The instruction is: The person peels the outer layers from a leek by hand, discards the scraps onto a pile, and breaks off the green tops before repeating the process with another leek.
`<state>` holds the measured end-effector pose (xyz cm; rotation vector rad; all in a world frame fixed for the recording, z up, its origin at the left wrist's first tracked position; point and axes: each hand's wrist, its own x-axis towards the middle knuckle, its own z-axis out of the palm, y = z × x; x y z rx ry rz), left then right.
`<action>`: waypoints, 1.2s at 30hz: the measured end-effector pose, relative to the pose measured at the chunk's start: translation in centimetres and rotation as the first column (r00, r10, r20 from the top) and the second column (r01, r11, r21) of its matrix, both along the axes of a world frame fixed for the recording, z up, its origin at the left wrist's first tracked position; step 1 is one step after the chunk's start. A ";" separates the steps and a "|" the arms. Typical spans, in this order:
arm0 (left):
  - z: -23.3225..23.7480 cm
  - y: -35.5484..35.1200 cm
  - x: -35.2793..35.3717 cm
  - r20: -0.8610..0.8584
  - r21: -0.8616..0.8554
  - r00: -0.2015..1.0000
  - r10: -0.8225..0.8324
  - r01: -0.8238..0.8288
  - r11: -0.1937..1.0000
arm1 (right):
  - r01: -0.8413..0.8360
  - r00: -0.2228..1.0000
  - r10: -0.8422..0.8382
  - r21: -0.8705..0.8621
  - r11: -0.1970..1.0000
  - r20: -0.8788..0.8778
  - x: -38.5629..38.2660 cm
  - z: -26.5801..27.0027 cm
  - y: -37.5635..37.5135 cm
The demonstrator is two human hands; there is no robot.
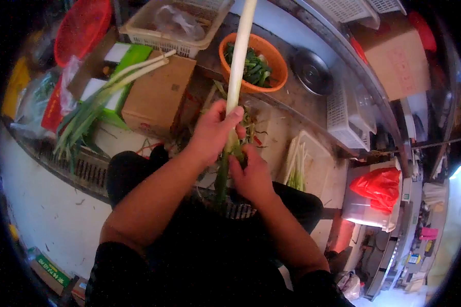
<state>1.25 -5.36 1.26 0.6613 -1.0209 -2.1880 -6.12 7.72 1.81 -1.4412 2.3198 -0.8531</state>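
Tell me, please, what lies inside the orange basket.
Green leaf trimmings lie in the orange basket. The leek stalk crosses in front, hiding a strip of it; the trimmings cover the bottom.

1. Two hands: one left hand [213,130] and one right hand [252,176].
2. One long leek [239,56], held up.
3. About three more leeks [112,84] lying side by side; they lie close together, so the count is not sure.
4. Two brown boxes: one near box [156,94] and one far box [400,59].
5. One orange bowl [274,57].
6. One red basket [82,28].
7. One round metal dish [312,71].
8. One red bag [379,187].
9. One flat white tray [318,153].
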 end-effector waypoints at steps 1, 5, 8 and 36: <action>-0.1 0.1 -0.1 -0.001 0.002 1.000 0.000 0.000 1.000 | 0.000 1.000 0.000 0.002 1.000 -0.001 -0.1 0.2 -0.1; -0.1 -0.1 -0.2 -0.033 -0.050 0.999 -0.004 0.002 0.999 | -0.057 0.993 0.046 0.111 0.992 0.105 -0.4 1.0 -0.5; 1.1 -0.7 0.5 -0.099 -0.005 0.992 -0.081 0.081 0.997 | -0.153 0.988 0.155 -0.110 0.982 0.009 -0.6 0.2 -1.4; 0.2 -4.0 1.5 0.078 0.026 0.995 0.062 -0.064 0.998 | 0.342 0.936 -0.352 -0.251 0.905 0.006 -7.2 7.0 1.1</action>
